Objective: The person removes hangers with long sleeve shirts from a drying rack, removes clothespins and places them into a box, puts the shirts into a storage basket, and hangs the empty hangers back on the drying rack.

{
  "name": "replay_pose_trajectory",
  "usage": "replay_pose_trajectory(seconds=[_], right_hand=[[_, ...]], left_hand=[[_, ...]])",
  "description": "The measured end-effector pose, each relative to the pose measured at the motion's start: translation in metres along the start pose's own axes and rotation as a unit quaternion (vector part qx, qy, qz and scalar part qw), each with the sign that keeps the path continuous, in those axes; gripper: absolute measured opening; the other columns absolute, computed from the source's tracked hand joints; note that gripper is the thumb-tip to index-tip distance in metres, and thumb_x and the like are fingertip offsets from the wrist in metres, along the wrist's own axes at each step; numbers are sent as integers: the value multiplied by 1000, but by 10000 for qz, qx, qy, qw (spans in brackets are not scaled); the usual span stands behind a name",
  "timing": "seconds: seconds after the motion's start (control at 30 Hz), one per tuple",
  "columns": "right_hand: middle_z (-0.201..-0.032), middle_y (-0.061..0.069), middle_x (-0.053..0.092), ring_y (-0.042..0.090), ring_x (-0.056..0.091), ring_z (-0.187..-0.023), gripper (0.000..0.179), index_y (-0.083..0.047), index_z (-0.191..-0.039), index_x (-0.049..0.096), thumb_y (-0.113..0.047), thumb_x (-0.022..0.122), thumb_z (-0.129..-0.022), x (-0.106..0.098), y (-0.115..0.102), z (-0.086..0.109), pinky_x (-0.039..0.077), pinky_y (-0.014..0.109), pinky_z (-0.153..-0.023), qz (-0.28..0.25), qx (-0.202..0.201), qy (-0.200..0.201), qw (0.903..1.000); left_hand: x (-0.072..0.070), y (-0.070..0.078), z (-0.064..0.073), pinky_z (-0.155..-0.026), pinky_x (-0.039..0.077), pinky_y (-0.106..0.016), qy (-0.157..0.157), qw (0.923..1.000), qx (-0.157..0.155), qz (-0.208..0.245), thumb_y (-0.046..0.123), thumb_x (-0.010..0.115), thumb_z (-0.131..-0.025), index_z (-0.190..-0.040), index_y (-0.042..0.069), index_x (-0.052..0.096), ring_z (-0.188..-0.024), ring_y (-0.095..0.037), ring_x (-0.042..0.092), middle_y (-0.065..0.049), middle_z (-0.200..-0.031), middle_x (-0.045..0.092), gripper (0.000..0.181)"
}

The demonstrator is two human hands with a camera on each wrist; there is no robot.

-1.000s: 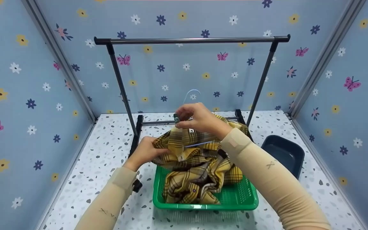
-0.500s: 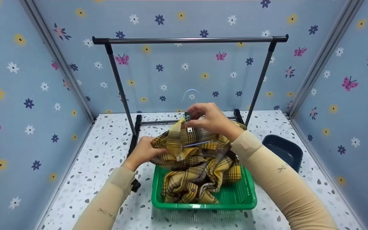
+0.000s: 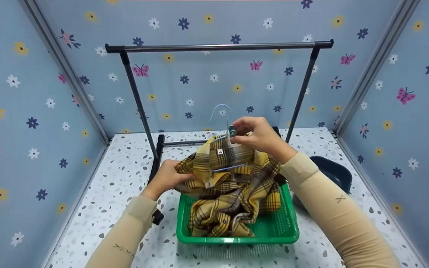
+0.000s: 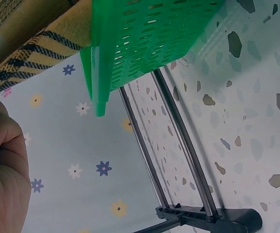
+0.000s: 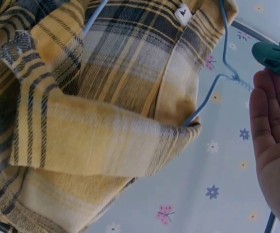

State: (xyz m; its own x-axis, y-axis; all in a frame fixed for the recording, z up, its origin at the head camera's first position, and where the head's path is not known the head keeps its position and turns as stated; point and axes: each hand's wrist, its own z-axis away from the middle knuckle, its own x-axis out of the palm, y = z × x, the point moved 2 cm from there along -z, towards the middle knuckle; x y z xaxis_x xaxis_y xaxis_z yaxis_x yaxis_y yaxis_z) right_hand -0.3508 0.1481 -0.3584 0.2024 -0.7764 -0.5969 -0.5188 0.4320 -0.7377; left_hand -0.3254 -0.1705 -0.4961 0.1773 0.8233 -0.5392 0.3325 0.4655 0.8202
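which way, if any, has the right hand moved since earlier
Yes: in the head view, the right hand has shifted right, toward the rack's right post.

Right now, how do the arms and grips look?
Left sleeve and right sleeve are beige, each with a wide wrist band. Dark scrawled marks show on the left, an X-like mark on the right. Left grip and right grip are ungloved.

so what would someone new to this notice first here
Probably the yellow plaid shirt, bunched in and above the green basket at front centre, gripped by the left hand. Next, the green clip pinched in the right hand, near the hook of a thin blue hanger. Behind, a dark rack stands before the flowered wall.
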Motion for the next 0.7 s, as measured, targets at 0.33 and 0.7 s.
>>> replay_pose_trajectory(seconds=[0.33, 0.7], right_hand=[[-108, 17, 80, 22, 75, -96, 33, 1, -120, 76, -10, 87, -92, -13, 12, 10, 57, 23, -84, -22, 23, 243, 9997], [-109, 17, 80, 15, 73, -94, 33, 0, -120, 76, -10, 88, -92, -28, 24, 20, 56, 21, -86, 67, 169, 440, 9989]], left_hand=[[0, -1, 0, -59, 47, -28, 37, 10000, -28, -26, 24, 95, -85, -80, 7, 80, -57, -9, 56, -3, -72, 76, 23], [-2, 1, 0, -59, 47, -28, 4, 10000, -32, 62, 26, 96, -84, -78, 10, 79, -58, -10, 56, 2, -71, 75, 24]])
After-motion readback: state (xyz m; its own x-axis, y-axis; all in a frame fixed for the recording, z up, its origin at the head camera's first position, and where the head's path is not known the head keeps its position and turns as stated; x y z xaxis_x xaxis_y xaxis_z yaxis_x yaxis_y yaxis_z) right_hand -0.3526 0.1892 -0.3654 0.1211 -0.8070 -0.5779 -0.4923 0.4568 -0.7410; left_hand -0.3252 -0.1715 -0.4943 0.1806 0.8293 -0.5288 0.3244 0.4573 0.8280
